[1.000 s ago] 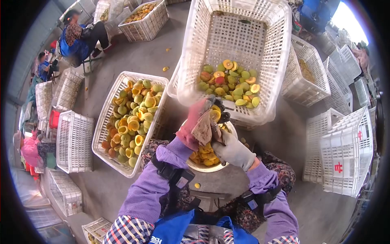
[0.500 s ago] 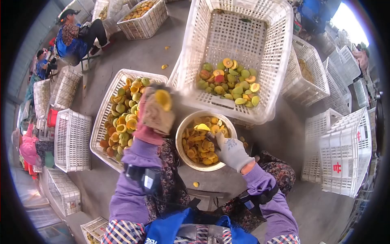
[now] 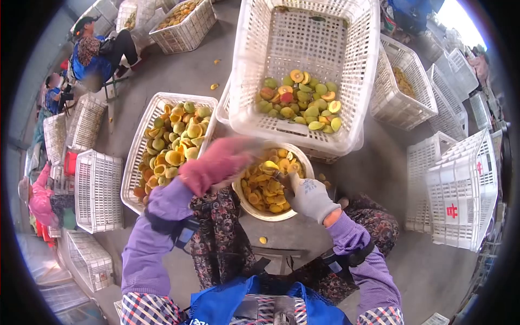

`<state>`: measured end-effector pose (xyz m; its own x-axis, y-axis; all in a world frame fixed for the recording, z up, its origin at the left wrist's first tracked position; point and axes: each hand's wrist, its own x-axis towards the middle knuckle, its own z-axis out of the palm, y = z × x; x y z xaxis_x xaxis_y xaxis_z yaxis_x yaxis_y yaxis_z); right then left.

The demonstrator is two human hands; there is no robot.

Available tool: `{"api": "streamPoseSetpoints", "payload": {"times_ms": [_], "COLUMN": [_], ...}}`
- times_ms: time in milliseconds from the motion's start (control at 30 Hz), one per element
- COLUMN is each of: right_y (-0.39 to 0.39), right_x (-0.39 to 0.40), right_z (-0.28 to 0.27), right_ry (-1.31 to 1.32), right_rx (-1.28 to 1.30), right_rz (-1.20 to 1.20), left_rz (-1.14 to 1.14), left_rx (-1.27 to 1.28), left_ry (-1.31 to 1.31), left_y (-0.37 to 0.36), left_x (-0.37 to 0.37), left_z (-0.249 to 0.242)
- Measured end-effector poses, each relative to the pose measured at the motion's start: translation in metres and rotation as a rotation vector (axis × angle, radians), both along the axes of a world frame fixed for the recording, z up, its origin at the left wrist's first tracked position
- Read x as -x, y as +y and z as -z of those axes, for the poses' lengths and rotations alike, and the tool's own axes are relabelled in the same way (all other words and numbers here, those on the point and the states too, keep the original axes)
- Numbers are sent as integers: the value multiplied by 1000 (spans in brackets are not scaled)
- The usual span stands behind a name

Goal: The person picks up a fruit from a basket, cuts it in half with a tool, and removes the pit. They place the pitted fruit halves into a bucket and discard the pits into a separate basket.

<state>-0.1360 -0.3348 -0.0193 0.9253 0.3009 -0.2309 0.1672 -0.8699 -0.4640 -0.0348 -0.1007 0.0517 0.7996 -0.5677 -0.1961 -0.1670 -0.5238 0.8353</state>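
My left hand [image 3: 225, 162], in a pink-red glove, is smeared by motion over the left rim of a white round tub [image 3: 245, 205]; its fingers do not show clearly. My right hand [image 3: 310, 196], in a whitish glove, is closed over the tub's right side around a small tool with a dark shaft [image 3: 281, 177]. A yellow fruit piece [image 3: 269, 166] appears at the tool's tip. Orange-yellow fruit scraps [image 3: 268, 192] fill much of the tub. Beside my left arm, a white basket [image 3: 129, 179] holds hollowed, peach-like fruit halves [image 3: 174, 157].
Ahead stands a large white crate [image 3: 303, 131] with cut green-yellow fruit [image 3: 311, 111] at its near end. More white crates stand left [image 3: 98, 189] and right [image 3: 460, 200]. A seated person [image 3: 100, 54] is at upper left. A fruit piece [image 3: 263, 240] lies on the floor.
My left hand has moved from above the left basket, where a yellow fruit half showed at it, down and right to the tub. My right hand has barely moved.
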Motion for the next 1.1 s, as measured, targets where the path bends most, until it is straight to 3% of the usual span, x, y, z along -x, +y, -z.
{"api": "streamPoseSetpoints", "payload": {"times_ms": [100,200,367,500,600,700,800,833,867,933,1000,1033,1100], "right_y": [-4,-10,-13,-16,-13,-14,-16,-19,-23,-37,-44,-47,-52], "right_x": [2,5,10,6,7,14,30,38,42,49,58,60,57], "right_z": [-10,-15,3,1,-2,3,2,11,5,-25,-28,-29,-36], "right_ry": [-39,-53,-287,-204,-182,-138,-184,-330,-268,-141,-138,-131,-103], "right_rx": [22,50,77,86,107,114,54,43,8,-61,73,138,139], "right_rz": [10,19,17,10,-9,-9,31,14,30,59,56,57,82], "left_rz": [117,47,118,138,96,164,11,25,38,180,285,326,344], "left_rx": [-75,54,101,190,-174,-161,-29,-27,-21,-365,-664,-790,-773], "left_ry": [177,273,206,288,189,226,157,72,-16,-362,-520,-504,-434], "left_y": [-32,-39,-43,-47,-56,-75,-121,-132,-145,-177,-209,-223,-231], "left_x": [-1,-6,-4,-3,-3,-23,-62,-84,-108,-142,-153,-152,-157], "left_z": [26,37,40,36,29,5,9,36,72,118,131,133,153]}}
